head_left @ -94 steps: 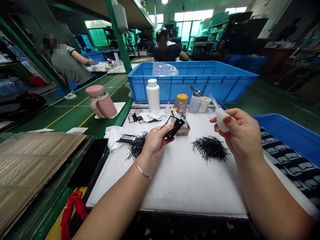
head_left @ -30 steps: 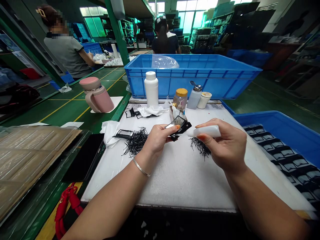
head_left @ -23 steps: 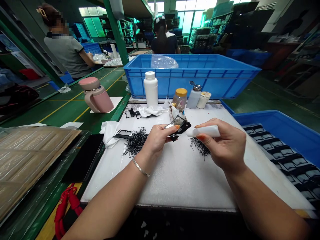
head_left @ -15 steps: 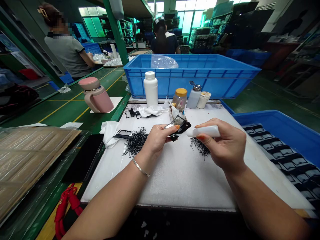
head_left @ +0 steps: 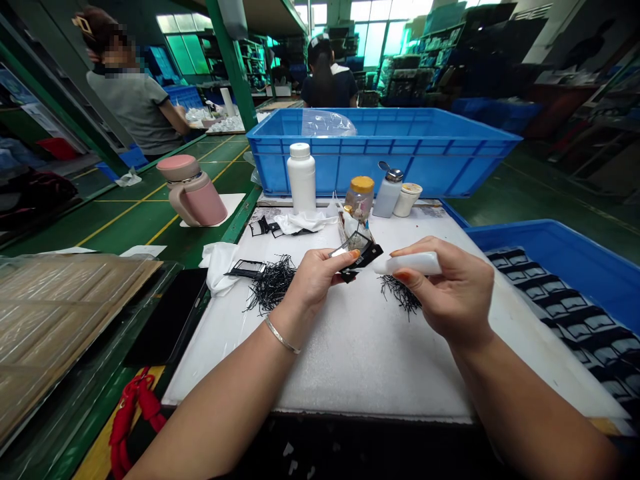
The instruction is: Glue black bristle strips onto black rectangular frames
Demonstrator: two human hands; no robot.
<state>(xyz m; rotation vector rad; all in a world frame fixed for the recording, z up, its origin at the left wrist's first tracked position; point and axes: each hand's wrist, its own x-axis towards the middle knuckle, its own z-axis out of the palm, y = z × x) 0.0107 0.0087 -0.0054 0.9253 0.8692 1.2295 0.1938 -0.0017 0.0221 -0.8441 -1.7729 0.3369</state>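
Above the middle of the white work board (head_left: 320,360), my left hand (head_left: 313,283) pinches a black plastic frame (head_left: 370,257) with a clear window, its thumb on top. My right hand (head_left: 457,287) is closed round a small white squeeze bottle (head_left: 415,263), held on its side. The bottle's narrow tip points left at the frame's edge; whether they touch I cannot tell. Thin black strips lie in one pile (head_left: 273,283) beside my left hand and in another pile (head_left: 400,293) below the bottle. Another black frame (head_left: 247,268) rests at the left pile.
Behind the board stands a large blue crate (head_left: 385,163). Along the back are a white bottle (head_left: 301,180), a yellow-lidded jar (head_left: 360,195) and a pump bottle (head_left: 389,193). A blue bin (head_left: 575,247) with rows of black parts is at right, a pink mug (head_left: 195,197) at left.
My right hand and the squeeze bottle have shifted very slightly to the right. My left hand and the frame stay almost where they were.
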